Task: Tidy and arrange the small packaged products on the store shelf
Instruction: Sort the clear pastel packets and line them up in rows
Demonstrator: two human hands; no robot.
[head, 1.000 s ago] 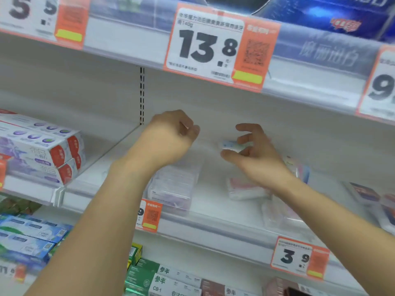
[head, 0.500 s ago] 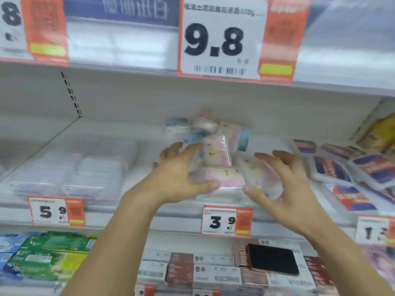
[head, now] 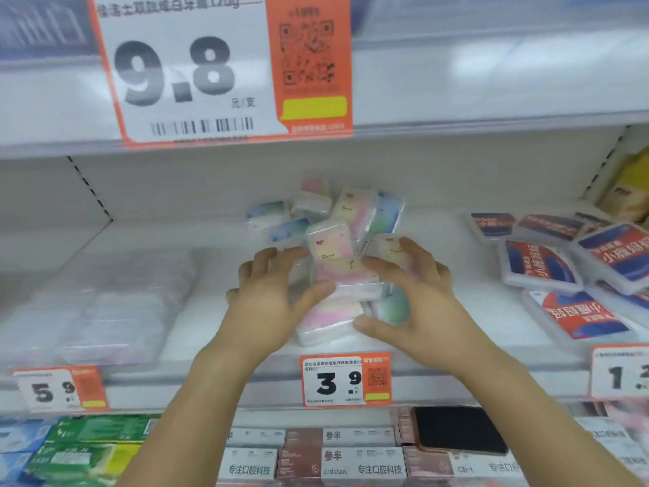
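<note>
Both hands reach into the middle shelf [head: 456, 349] and close in on a heap of small pastel packs [head: 337, 247] from two sides. The left hand [head: 270, 304] has its fingers spread and lightly bent, with the thumb pressing on the front pack [head: 330, 319]. The right hand [head: 418, 304] mirrors it, with fingers over the top of the heap and the thumb low against the front pack. The hands are apart, with the packs between them.

The front pack lies flat, its long axis left to right. The packs behind point in different directions, some upright, some tilted. The heap sits above the 3.9 tag [head: 346, 380]. To the right lie red-blue boxes [head: 537, 265].
</note>
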